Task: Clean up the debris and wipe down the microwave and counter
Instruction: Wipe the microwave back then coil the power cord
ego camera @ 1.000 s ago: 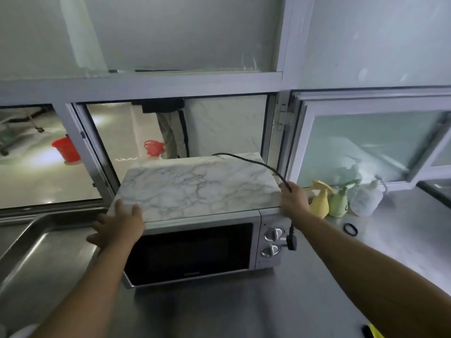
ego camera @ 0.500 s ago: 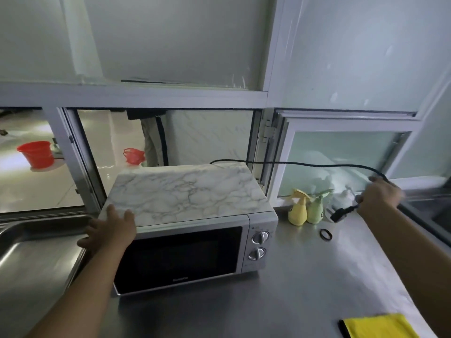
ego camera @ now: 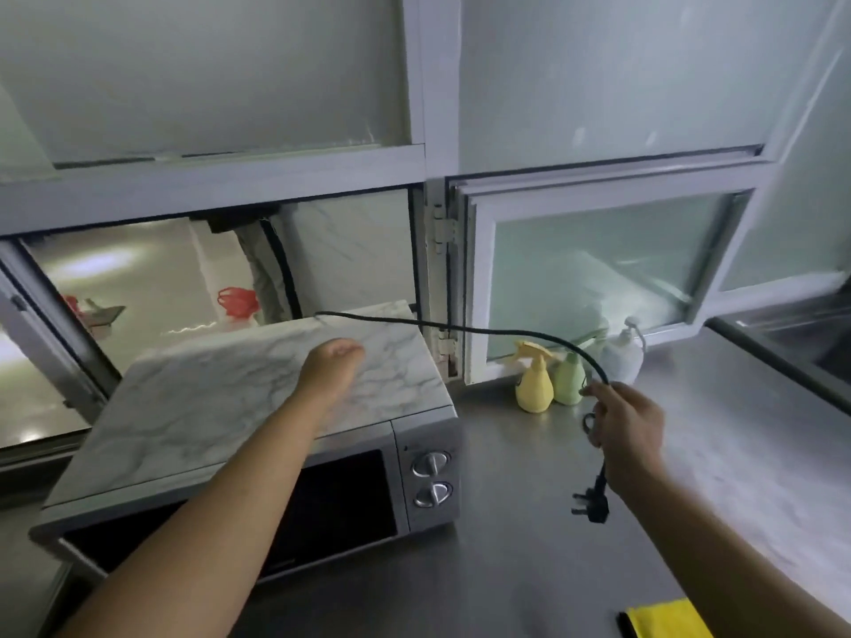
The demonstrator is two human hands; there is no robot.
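A silver microwave (ego camera: 428, 481) with a marble-patterned top stands on the steel counter (ego camera: 529, 568), its dark door closed. My left hand (ego camera: 334, 366) reaches over the top toward its back right part; its fingers are hidden from view. My right hand (ego camera: 626, 421) grips the microwave's black power cord (ego camera: 460, 325) to the right of the oven. The plug (ego camera: 591, 501) dangles below that hand, above the counter. A yellow cloth (ego camera: 667, 619) lies at the counter's front right edge.
Yellow (ego camera: 534, 384) and green (ego camera: 567, 382) spray bottles and a white pump bottle (ego camera: 621, 354) stand by the window frame behind my right hand. A small black ring (ego camera: 588, 423) lies near them. An open window hatch is behind the microwave.
My left hand left the microwave's front left corner and moved across the top to the back right. My right hand brought the cord back toward the oven and lower, with the plug now hanging.
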